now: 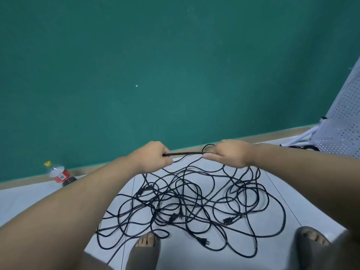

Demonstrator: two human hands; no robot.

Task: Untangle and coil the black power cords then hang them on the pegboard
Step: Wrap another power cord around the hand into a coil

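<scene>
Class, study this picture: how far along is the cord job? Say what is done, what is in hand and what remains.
Done: no finished coil shows. In hand: the left hand and right hand grip one stretch of cord straight between them. Left: the tangle on the floor needs separating and coiling; nothing visibly hangs on the pegboard.

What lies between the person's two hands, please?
In the head view, a straight stretch of black power cord runs from left hand to right hand.
</scene>
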